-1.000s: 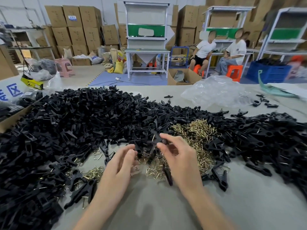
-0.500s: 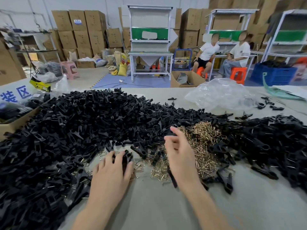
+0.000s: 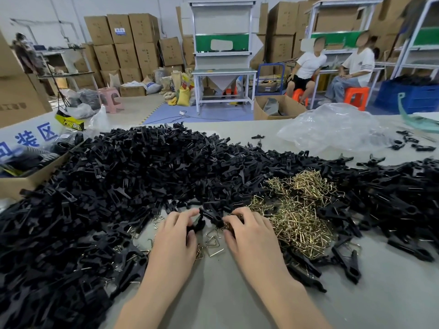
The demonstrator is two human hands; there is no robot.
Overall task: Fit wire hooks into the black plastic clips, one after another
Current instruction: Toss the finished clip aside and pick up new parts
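A huge heap of black plastic clips [image 3: 133, 176] covers the left and far side of the grey table [image 3: 392, 293]. A tangle of brass wire hooks [image 3: 301, 210] lies right of centre. My left hand [image 3: 175, 236] holds a black clip [image 3: 197, 226] between thumb and curled fingers. My right hand [image 3: 249, 233] has its fingers curled on another black clip [image 3: 213, 216] and on brass hooks at the edge of the tangle. The two hands nearly meet over a few loose hooks [image 3: 213, 243] on the table.
More black clips [image 3: 403, 200] pile up at the right. A crumpled clear plastic bag [image 3: 332, 129] lies at the far right. A cardboard box [image 3: 21, 181] stands at the left edge. Beyond the table two people [image 3: 308, 65] sit on orange stools.
Both hands have come together at the centre. The left hand lifted from the clips at the left with a clip in it; the right hand dropped onto the near edge of the hooks.
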